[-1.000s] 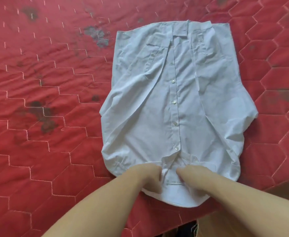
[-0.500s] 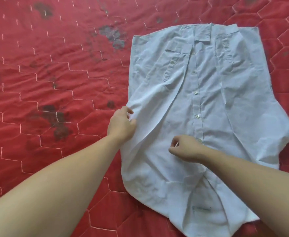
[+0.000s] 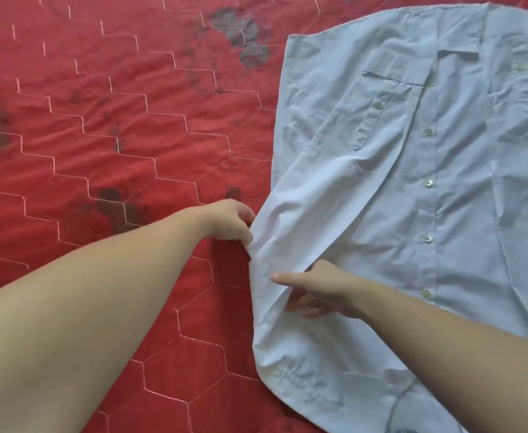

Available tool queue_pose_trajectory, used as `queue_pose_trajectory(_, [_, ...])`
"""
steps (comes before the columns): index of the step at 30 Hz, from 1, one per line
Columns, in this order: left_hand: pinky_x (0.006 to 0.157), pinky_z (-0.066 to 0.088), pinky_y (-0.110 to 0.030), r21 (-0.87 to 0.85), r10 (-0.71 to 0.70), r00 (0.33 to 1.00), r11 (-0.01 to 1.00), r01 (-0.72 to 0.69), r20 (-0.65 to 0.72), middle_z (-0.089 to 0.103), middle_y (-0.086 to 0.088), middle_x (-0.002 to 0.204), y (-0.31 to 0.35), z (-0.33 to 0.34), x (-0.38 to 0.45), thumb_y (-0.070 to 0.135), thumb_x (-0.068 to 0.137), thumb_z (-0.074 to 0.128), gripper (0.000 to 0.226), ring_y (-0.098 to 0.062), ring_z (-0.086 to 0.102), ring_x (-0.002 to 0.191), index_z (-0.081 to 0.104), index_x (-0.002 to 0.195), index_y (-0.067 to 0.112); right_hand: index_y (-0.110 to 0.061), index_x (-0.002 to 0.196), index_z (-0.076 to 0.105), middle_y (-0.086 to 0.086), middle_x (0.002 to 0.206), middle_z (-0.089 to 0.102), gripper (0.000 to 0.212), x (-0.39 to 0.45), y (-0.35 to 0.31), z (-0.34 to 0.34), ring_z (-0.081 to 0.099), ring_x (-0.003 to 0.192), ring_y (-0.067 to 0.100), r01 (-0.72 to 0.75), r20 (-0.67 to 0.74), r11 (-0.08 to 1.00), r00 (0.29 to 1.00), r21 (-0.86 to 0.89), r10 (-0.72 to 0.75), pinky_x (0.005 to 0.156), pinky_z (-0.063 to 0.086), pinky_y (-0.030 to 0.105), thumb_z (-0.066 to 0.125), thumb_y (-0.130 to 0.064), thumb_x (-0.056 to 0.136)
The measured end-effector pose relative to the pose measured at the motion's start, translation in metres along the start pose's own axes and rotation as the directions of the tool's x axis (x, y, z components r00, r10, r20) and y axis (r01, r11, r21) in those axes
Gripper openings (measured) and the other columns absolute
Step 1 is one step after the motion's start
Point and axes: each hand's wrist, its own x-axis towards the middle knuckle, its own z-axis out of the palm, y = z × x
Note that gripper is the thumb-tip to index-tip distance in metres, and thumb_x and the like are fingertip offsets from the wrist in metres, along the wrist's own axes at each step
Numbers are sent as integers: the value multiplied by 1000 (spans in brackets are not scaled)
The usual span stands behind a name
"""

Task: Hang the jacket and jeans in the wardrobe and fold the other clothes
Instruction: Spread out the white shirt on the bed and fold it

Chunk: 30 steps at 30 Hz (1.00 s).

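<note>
A pale blue button-up shirt (image 3: 428,189) lies face up on the right half of the view, collar at the top, sleeves folded in over the front. My left hand (image 3: 231,221) pinches the shirt's left edge at mid-height. My right hand (image 3: 315,287) lies just below it on the same side, thumb pointing left over the cloth and fingers slipped under a fold of the fabric. The shirt's right side runs out of view.
The shirt lies on a red quilted bedspread (image 3: 100,135) with pale hexagon stitching and several dark worn patches (image 3: 244,35). Bare quilt fills the whole left half of the view.
Both hands left the shirt's bottom hem and moved up to its left edge. The right hand crossed over from the button line. The view has shifted left and closer.
</note>
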Motion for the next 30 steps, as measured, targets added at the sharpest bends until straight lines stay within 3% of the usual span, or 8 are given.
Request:
queue_pose_trajectory(2, [71, 52, -32, 94, 13, 1000, 995, -13, 9, 69, -1, 79, -1, -4, 1, 14, 66, 75, 26, -15, 59, 72, 75, 91, 22, -11, 98, 67, 6, 83, 75, 24, 5, 1, 15, 74, 78, 19, -4, -40, 999, 999, 32, 5, 63, 53, 26, 75, -25, 80])
queue_pose_trajectory(6, [58, 39, -29, 71, 61, 983, 996, -50, -173, 50, -1, 67, 2, -10, 2, 15, 77, 64, 18, -17, 43, 61, 73, 88, 4, -6, 89, 68, 3, 64, 69, 10, 8, 6, 25, 68, 56, 11, -59, -40, 997, 997, 54, 61, 53, 53, 24, 69, -4, 79])
queue_pose_trajectory(11, [54, 36, -26, 20, 67, 966, 998, -64, -249, 48, 0, 62, 3, -12, 2, 8, 76, 54, 21, -17, 40, 56, 72, 84, 2, 1, 93, 67, 9, 76, 69, 15, 1, 13, 36, 68, 59, 13, -119, 56, 992, 992, 36, 117, 56, 56, 27, 69, 3, 79])
queue_pose_trajectory(15, [54, 37, -26, 30, 69, 958, 998, -63, -278, 51, 0, 61, -3, -9, 6, 8, 78, 53, 16, -17, 44, 59, 69, 76, 5, 3, 100, 67, 11, 96, 75, 27, 1, 24, 44, 74, 85, 18, -149, 123, 980, 983, 129, 133, 63, 57, 28, 73, -3, 74])
queue_pose_trajectory(17, [54, 36, -26, -6, 63, 949, 998, -68, -310, 53, 0, 64, -5, -5, 9, 7, 79, 53, 15, -17, 45, 61, 67, 75, 4, -1, 103, 68, 11, 99, 75, 35, 2, 31, 51, 73, 90, 16, -118, 97, 959, 991, 258, 96, 66, 57, 29, 77, -17, 73])
queue_pose_trajectory(20, [59, 38, -28, -66, 54, 941, 995, -81, -334, 57, -5, 72, -5, -1, 13, 6, 80, 52, 19, -19, 48, 68, 68, 83, -3, -6, 88, 72, 7, 82, 75, 38, -2, 31, 68, 67, 71, 13, -87, 26, 943, 996, 322, 83, 60, 55, 25, 75, -42, 79])
queue_pose_trajectory(25, [59, 37, -29, -84, 28, 928, 994, -64, -371, 56, -4, 67, -3, 5, 10, 6, 77, 49, 17, -21, 45, 67, 65, 72, 1, -7, 74, 63, 5, 57, 58, 3, 0, 36, 102, 52, 46, 15, -45, -209, 932, 970, 359, 127, 48, 45, 24, 64, -10, 74])
queue_pose_trajectory(30, [50, 31, -30, -110, 6, 891, 992, -63, -455, 43, 0, 59, 2, 15, 4, 6, 79, 46, 21, -22, 39, 64, 49, 59, 13, -14, 69, 55, -4, 50, 55, 7, -5, 54, 126, 52, 49, 18, 20, -358, 949, 929, 316, 99, 53, 48, 32, 56, -10, 73])
